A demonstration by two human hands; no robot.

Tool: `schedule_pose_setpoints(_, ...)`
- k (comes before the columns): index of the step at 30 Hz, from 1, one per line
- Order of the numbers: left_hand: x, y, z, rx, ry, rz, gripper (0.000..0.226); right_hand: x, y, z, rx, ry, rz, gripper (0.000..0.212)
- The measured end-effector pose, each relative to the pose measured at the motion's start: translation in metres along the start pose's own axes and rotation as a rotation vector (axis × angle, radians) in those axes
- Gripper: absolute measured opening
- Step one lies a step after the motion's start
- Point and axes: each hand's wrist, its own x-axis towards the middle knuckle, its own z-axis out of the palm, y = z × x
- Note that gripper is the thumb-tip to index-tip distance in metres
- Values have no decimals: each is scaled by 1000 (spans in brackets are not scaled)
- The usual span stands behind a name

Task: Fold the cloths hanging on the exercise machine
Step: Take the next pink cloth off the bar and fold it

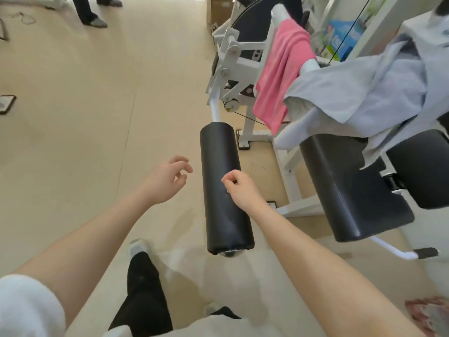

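Landmark = roller pad (224, 188), centre of view. Left hand (167, 181) just left of roller pad, over floor (73, 117); right hand (239, 188) in front of its right edge. Seat pad (349, 190) right of roller pad. Pale cloths (364, 93) heaped on machine above seat pad, up-right of roller pad. Towel (281, 76) hangs on bar behind roller pad, just left of cloths. Another person's legs (90, 10) far behind-left.

**Pale floor, bright room**

A beige floor (85, 117) fills most of the view, lit evenly and bright at the far edge. Far left, a second person's dark trouser legs and shoes (93, 19) stand near a loose cable (25, 18). A cardboard box (218, 9) sits far centre. Colourful packages (342, 40) rest on white shelving far right.
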Motion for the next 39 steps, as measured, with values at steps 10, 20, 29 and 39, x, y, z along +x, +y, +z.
schedule_pose_setpoints(10,177,-82,-125,22,-109,215,21,160,-120,23,231,292,131,15)
schedule_pose_setpoints(20,349,-2,-135,56,-273,621,35,218,-171,-69,-379,722,-29,23)
schedule_pose_setpoints(29,470,135,-137,145,-123,987,52,266,-190,-177,-649,1210,112,35)
schedule_pose_setpoints(39,515,168,-110,296,-175,1237,49,287,-180,-185,-671,1066,633,37)
